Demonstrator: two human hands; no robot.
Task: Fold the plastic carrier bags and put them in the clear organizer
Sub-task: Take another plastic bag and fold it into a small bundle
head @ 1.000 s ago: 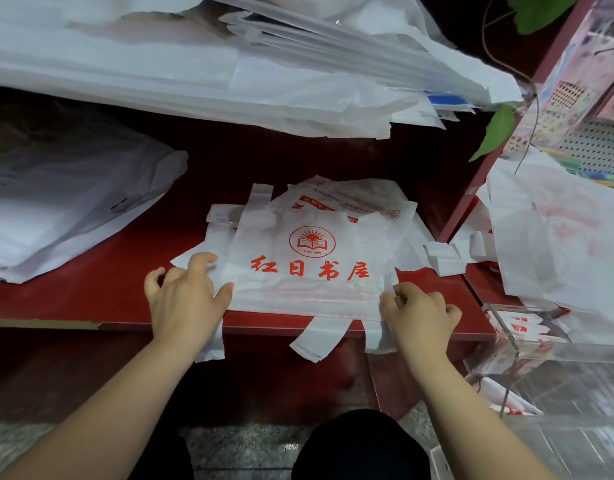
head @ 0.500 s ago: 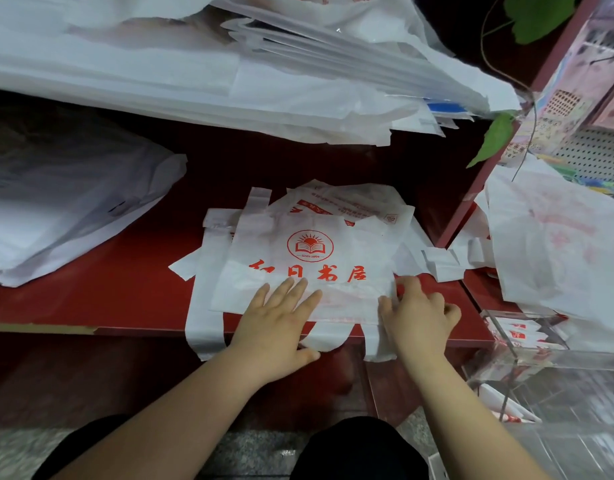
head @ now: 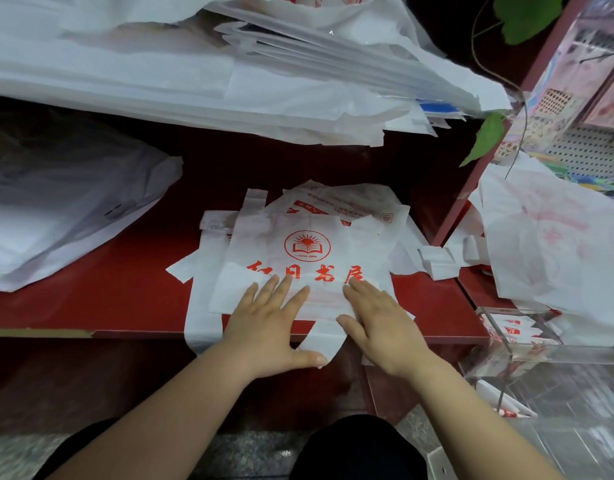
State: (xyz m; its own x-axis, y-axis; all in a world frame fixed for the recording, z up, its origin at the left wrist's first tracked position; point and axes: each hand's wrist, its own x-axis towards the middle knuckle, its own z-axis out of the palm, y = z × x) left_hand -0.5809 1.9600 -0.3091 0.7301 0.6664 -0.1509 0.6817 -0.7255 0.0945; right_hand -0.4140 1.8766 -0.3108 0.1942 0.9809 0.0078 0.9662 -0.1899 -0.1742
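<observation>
A white carrier bag (head: pixel 305 251) with a red book logo and red characters lies flat on the red shelf (head: pixel 101 292), on top of other white bags. Its handles hang over the shelf's front edge. My left hand (head: pixel 267 323) lies flat on the bag's near edge with fingers spread and straight. Beside it, my right hand (head: pixel 378 320) presses flat on the same edge, fingers together. The clear organizer (head: pixel 527 344) stands at the lower right with folded bags inside.
A thick stack of white bags (head: pixel 201 74) overhangs from the shelf above. More white plastic (head: pixel 66 209) lies at the left of the shelf. A crumpled bag pile (head: pixel 548 244) sits at the right, behind a red upright post (head: pixel 472 181). Green leaves (head: pixel 485 136) hang near it.
My left hand moved from the bag's left side to its near edge and flattened. My right hand opened from a curled hold and now lies flat beside it.
</observation>
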